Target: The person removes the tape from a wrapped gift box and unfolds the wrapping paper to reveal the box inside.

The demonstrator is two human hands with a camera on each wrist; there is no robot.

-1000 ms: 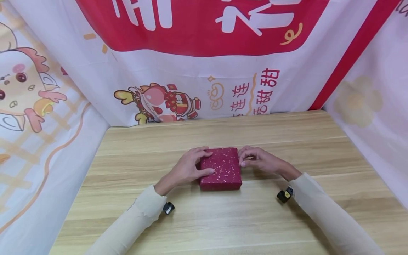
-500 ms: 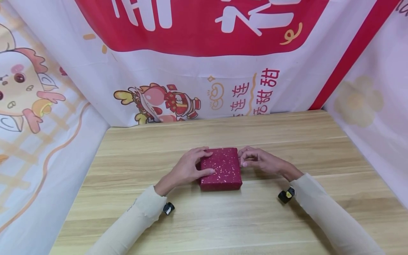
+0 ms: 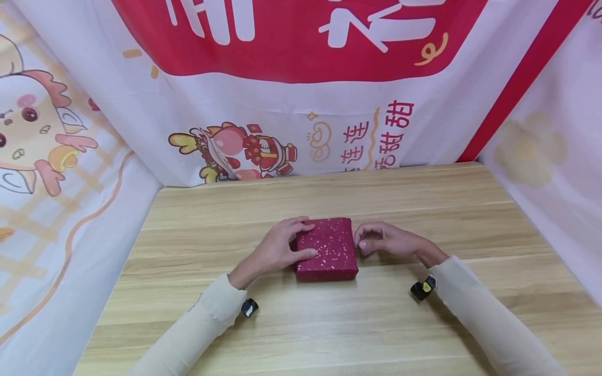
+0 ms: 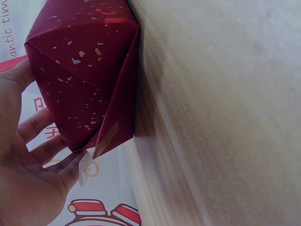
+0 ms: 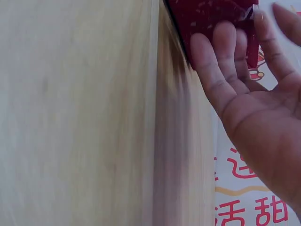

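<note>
A box wrapped in dark red paper with gold flecks [image 3: 329, 256] lies flat on the wooden table. My left hand [image 3: 276, 248] holds its left end, thumb and a finger resting on top. In the left wrist view, the folded paper flap [image 4: 113, 122] at that end stands slightly apart, and a whitish piece of tape [image 4: 85, 165] shows by the fingertips. At the opposite end, several fingers of my right hand [image 3: 390, 241] touch the side, the thumb held away. A shiny clear patch, apparently tape [image 5: 249, 12], shows there beside the index fingertip.
Wood-grain table [image 3: 320, 329] extends around the box on all sides. Printed white cloth [image 3: 291, 99] hangs behind it and at both sides. Small black wrist cameras [image 3: 249, 307] hang below the sleeves.
My right hand has shifted slightly right and its thumb has come away from the box's side. The left hand and the box have stayed in place.
</note>
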